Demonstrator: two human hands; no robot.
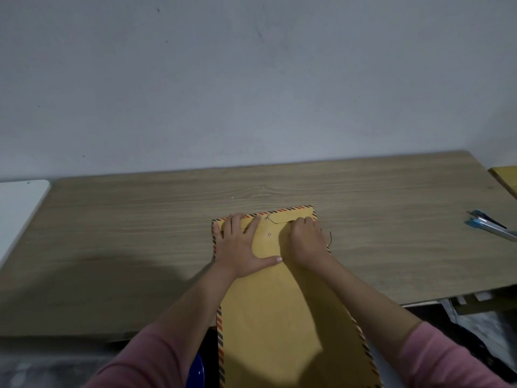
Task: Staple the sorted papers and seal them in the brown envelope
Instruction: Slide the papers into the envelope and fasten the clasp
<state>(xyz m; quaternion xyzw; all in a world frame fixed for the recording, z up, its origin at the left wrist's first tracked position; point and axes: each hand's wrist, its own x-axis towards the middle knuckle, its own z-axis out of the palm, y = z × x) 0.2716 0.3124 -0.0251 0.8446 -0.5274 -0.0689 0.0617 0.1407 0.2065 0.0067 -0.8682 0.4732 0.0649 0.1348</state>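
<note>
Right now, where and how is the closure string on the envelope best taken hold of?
Judging from the head view: pinch the string at its free stretch near the right hand, coming from the right. It runs as a thin, slack line from the upper button toward that hand, while the left hand lies flat on the envelope.

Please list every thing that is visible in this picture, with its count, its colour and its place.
brown envelope: one, yellow-brown with a red and dark striped border, flat on the table, near end past the front edge
string: one, dark, running from the upper button on the flap to the right hand
buttons: two, pale, on the flap
stapler: one, blue and silver, far right on the table
table: one, light wood grain
white surface: one, at the left edge
left hand: flat on the envelope
right hand: pinching the string
</note>
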